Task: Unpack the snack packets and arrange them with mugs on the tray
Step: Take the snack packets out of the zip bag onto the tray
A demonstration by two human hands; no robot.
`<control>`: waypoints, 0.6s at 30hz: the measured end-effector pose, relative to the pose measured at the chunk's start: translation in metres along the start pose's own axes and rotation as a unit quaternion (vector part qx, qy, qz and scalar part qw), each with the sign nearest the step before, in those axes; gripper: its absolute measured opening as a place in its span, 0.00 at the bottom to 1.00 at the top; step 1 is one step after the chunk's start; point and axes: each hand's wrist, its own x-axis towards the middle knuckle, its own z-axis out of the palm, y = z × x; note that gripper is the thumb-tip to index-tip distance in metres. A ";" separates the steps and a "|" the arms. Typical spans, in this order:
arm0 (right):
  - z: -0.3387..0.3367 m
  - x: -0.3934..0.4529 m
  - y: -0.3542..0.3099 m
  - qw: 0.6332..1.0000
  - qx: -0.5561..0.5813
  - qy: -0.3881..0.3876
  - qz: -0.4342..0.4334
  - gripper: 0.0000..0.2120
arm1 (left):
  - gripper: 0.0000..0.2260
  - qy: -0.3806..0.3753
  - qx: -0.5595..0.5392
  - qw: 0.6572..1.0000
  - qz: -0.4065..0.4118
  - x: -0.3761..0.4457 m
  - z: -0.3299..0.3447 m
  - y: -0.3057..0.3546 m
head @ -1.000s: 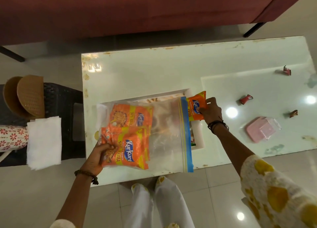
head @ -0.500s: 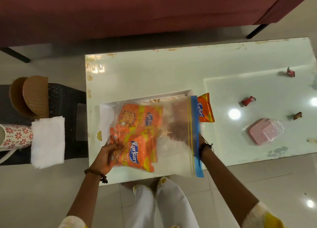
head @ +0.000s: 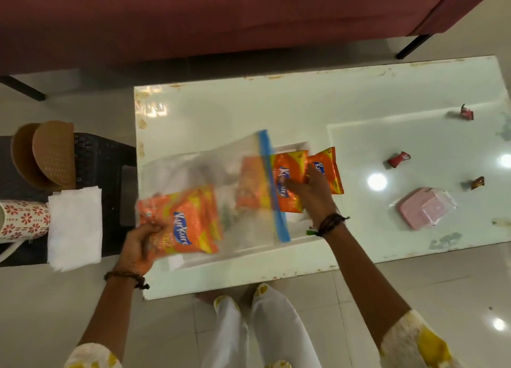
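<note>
A clear zip bag (head: 210,174) with a blue seal strip lies over the white tray (head: 297,228) on the glass table. My left hand (head: 139,247) grips the bag's closed end together with an orange snack packet (head: 190,219) inside it. My right hand (head: 311,192) holds a second orange packet (head: 287,185) that sticks halfway out of the bag's mouth. A third orange packet (head: 327,168) lies just right of it, beside the hand. A red-flowered mug (head: 23,219) stands on the black stool at the far left.
A folded white cloth (head: 74,228) and brown woven coasters (head: 47,154) sit on the black stool (head: 105,168). A pink box in a clear case (head: 425,208) and three small wrapped sweets (head: 398,159) lie on the table's right half. A maroon sofa (head: 221,16) runs behind.
My right hand went into the bag's mouth and now draws a second packet out beside the first. The bag has tilted and slid left, with its seal end swung up.
</note>
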 end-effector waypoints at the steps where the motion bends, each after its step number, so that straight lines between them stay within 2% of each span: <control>1: -0.012 0.002 0.007 1.000 -0.009 0.005 0.002 0.13 | 0.16 0.010 -0.007 1.000 0.012 -0.001 -0.007 0.006; 3: -0.040 -0.004 0.014 1.000 0.002 0.025 0.018 0.18 | 0.14 0.019 -0.010 0.999 0.032 -0.003 -0.018 0.014; 6: -0.074 -0.003 0.037 0.997 -0.043 0.032 0.053 0.18 | 0.14 0.016 -0.011 0.999 0.043 -0.006 -0.023 0.018; 8: -0.087 -0.001 0.051 0.989 -0.116 0.037 0.082 0.17 | 0.14 0.013 -0.011 0.999 0.044 -0.007 -0.019 0.015; 13: -0.086 0.005 0.073 0.971 -0.207 0.038 0.110 0.16 | 0.14 -0.004 -0.009 1.000 0.024 -0.005 0.000 0.001; 18: -0.080 0.008 0.088 0.965 -0.216 0.081 0.123 0.16 | 0.13 -0.014 0.005 1.000 -0.008 -0.001 0.014 -0.003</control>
